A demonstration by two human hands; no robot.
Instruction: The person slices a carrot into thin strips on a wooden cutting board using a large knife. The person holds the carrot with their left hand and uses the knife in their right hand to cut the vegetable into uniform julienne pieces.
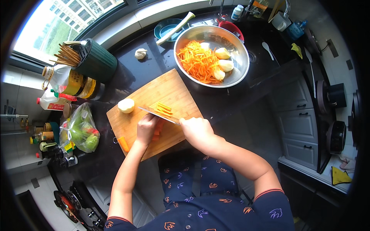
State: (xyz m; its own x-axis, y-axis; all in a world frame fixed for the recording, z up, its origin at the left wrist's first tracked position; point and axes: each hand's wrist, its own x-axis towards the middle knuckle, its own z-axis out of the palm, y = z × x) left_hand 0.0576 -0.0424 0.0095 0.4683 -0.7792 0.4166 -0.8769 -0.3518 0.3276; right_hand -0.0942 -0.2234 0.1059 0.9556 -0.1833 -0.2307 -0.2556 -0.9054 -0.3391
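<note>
My right hand (197, 131) grips the handle of a kitchen knife (157, 114), whose blade points left across the wooden cutting board (169, 85). Just below the blade, the curled fingers of my left hand (147, 128) press on orange carrot slices (158, 130), partly hidden by the hand. Cut carrot sticks (164, 108) lie on the far side of the blade. A pale, round peeled vegetable (126, 105), perhaps a potato, rests at the board's left. Near the board's lower left edge is a carrot piece (123, 144).
Beyond the board stands a steel bowl (241, 71) with shredded carrot and several pale peeled vegetables. A garlic bulb (141, 53) and a teal dish (163, 26) sit farther back. At left are a green chopstick holder (101, 61), an oil bottle (73, 82) and a bag of green vegetables (85, 133).
</note>
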